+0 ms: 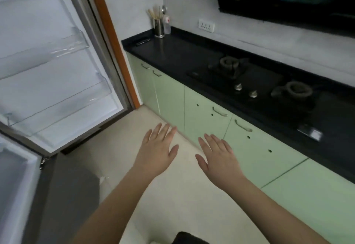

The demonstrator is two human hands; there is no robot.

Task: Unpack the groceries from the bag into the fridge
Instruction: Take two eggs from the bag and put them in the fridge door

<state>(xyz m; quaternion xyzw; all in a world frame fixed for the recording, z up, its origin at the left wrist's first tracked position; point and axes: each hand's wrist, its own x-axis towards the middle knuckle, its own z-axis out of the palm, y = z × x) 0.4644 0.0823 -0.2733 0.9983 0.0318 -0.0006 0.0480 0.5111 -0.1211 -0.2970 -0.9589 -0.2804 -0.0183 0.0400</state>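
Both bare forearms reach up from the bottom edge toward mid-frame. The left hand [156,152] and right hand [218,157] hover side by side, palms down, fingers straight and slightly spread, holding nothing.

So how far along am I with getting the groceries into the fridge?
Done: the fridge door stands open, but its clear door shelves show no groceries in them. In hand: nothing; your left hand and right hand are both flat and open above the floor. Left: apparently all the unpacking. No grocery bag is clearly in view, so I cannot tell how full it is.
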